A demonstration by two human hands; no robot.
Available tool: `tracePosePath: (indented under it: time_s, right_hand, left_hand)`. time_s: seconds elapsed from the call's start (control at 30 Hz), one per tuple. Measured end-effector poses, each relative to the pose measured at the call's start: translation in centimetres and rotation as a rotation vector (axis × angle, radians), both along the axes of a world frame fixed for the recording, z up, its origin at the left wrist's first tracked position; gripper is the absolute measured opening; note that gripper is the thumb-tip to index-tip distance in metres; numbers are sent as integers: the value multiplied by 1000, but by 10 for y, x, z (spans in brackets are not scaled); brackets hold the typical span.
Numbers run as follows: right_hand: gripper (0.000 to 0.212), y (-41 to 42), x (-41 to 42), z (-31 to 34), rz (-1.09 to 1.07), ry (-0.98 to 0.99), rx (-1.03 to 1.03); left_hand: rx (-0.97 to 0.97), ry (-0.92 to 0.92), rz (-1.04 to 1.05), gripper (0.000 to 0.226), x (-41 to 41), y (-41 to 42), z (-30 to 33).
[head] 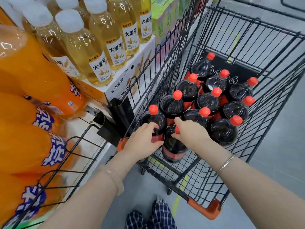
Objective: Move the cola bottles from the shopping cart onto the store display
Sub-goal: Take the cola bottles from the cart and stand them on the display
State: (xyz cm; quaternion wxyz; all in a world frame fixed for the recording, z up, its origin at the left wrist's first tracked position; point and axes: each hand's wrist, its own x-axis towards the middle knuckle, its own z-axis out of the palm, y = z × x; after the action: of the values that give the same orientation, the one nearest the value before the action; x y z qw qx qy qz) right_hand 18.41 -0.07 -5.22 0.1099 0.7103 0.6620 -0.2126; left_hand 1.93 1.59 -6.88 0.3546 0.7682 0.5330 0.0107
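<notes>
**Hands on two cola bottles at the cart's near-left corner**

Cola bottles with red caps stand packed in the black wire shopping cart (257,47), filling its floor from the near-left corner back toward the far wall. Both hands are down inside the cart at that near-left corner.

The left hand (143,141) curls round the body of the corner cola bottle (155,119), fingers over its dark shoulder and thumb down by the red label; the bottle's cap stands clear above the hand, against the cart's left wall. The right hand (189,134) grips the neck of the next cola bottle (173,146), just to the right of the first. Its fingers wrap the top so that only a sliver of red cap shows between thumb and forefinger, and the bottle's body and red label hang below the fist, over the wire floor near the cart's front edge. The two held bottles touch or nearly touch side by side.

Behind them the remaining cola bottles (209,100) stand upright in close rows. A bracelet (226,162) circles the right wrist.

Left of the cart, the store display holds orange soda bottles (33,76) behind a wire rail (79,156), with pale tea bottles (85,52) on cartons further back.
</notes>
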Motion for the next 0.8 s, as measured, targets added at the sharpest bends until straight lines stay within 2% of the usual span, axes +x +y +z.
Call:
tracePosePath:
  time_s: [0.23,0.4,0.5,0.67,0.8]
  right_hand:
    - [33,-12,4,2,-108,148,5]
    - [31,-14,2,30,-137,245,143]
    - [31,-11,0,63,-122,266,270]
    - [31,-12,-6,148,-90,258,489]
    - [25,-15,-16,224,-52,257,654]
  left_hand:
    - [-20,-26,5,57,-6,-1,0]
    - [-92,-30,-30,75,-6,-4,2]
    - [-127,-72,-45,92,-5,-8,10]
    - [-163,-292,-26,122,-3,-8,48]
    - [-109,-472,-8,107,1,-5,102]
